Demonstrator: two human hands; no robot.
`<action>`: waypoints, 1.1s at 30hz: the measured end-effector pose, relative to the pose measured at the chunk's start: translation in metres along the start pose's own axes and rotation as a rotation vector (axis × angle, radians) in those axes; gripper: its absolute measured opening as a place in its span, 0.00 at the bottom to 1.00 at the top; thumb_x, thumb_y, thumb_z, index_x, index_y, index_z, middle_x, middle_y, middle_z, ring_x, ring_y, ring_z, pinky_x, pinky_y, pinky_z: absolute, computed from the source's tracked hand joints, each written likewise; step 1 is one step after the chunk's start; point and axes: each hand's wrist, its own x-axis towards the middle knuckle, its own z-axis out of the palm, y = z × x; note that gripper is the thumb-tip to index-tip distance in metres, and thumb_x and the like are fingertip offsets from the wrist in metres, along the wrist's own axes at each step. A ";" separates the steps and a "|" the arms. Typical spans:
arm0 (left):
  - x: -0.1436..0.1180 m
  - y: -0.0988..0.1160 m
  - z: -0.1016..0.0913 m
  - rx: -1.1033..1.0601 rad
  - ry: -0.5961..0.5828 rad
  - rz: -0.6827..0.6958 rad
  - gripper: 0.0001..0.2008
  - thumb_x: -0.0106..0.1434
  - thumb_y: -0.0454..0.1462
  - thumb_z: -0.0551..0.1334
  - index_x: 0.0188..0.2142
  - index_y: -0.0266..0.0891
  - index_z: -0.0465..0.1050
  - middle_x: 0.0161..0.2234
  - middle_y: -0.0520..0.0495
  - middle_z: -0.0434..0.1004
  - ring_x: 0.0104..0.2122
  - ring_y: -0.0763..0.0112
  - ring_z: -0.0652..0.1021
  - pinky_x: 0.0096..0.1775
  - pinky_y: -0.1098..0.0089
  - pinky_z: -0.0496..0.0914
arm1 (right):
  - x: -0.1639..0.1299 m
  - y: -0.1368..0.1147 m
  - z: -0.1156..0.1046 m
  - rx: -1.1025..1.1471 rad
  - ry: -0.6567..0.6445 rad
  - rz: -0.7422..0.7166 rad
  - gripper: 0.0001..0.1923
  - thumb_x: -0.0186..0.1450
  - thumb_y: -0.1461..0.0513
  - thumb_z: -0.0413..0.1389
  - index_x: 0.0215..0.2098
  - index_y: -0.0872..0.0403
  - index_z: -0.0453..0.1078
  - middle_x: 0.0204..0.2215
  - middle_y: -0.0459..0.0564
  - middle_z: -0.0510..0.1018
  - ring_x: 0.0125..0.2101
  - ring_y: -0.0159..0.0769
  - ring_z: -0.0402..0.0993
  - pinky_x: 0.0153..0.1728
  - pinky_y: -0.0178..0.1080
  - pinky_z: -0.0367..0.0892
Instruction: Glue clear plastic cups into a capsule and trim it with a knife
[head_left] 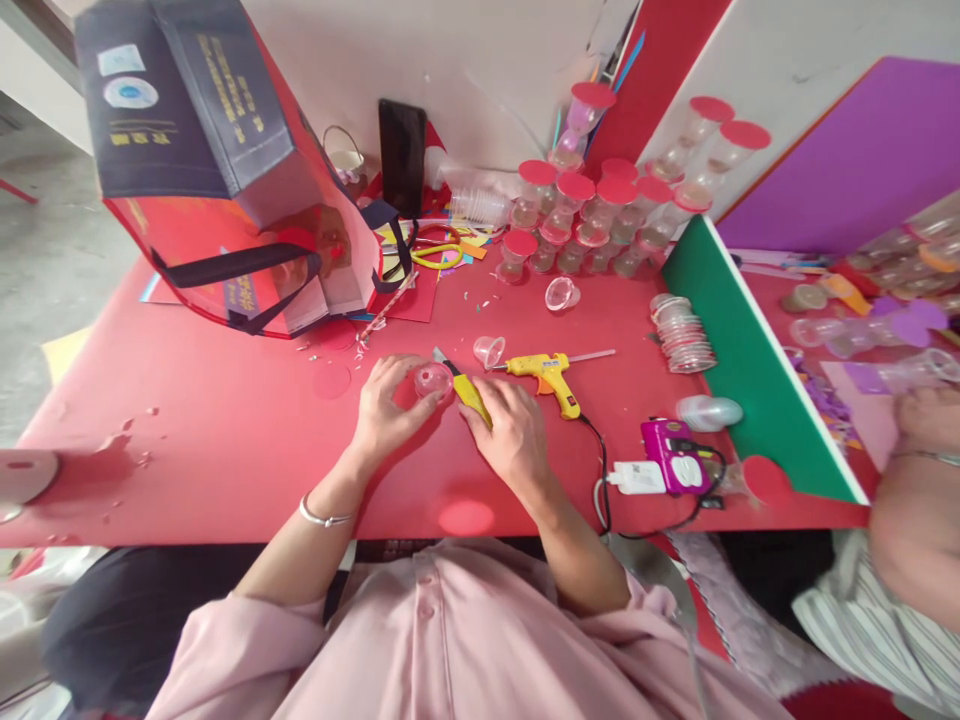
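At the middle of the red table [247, 430], my left hand [390, 405] grips a small clear plastic cup [433, 380] with a hole showing in its end. My right hand [514, 430] is closed around a yellow utility knife [472, 400], its blade out and lying close by the cup's edge. Just beyond the knife, another clear cup [489, 351] rests on its side. A yellow hot glue gun [551, 378] with a glue stick in its back lies to the right of my right hand. Farther back is one more clear cup [561, 294].
A big red and navy bag [225, 220] stands at the back left. Several cup hourglasses with red discs [575, 187] crowd the back right. Stacked cups [682, 335] lie beside a green divider [757, 360]. A purple power strip [675, 455] with cables sits right; another person's arm [919, 480] is beyond.
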 end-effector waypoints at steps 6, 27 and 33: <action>-0.002 -0.005 0.002 0.009 -0.047 -0.018 0.17 0.63 0.43 0.71 0.51 0.44 0.78 0.49 0.44 0.84 0.49 0.57 0.81 0.55 0.56 0.76 | -0.001 0.027 -0.033 -0.099 0.079 0.118 0.18 0.77 0.58 0.54 0.61 0.53 0.76 0.54 0.58 0.84 0.52 0.48 0.78 0.55 0.48 0.70; -0.001 -0.009 0.001 -0.029 -0.112 -0.041 0.19 0.65 0.44 0.70 0.53 0.40 0.78 0.41 0.46 0.81 0.31 0.70 0.76 0.36 0.66 0.74 | 0.015 0.055 -0.045 -0.340 -0.109 0.612 0.31 0.69 0.39 0.62 0.53 0.56 0.77 0.47 0.65 0.82 0.49 0.55 0.79 0.41 0.44 0.68; -0.008 -0.008 -0.003 0.123 -0.238 0.033 0.18 0.65 0.44 0.68 0.52 0.42 0.79 0.47 0.43 0.84 0.40 0.63 0.83 0.41 0.65 0.76 | 0.007 0.055 -0.048 -0.300 -0.002 0.498 0.27 0.74 0.43 0.57 0.55 0.56 0.77 0.49 0.65 0.82 0.50 0.55 0.78 0.44 0.47 0.69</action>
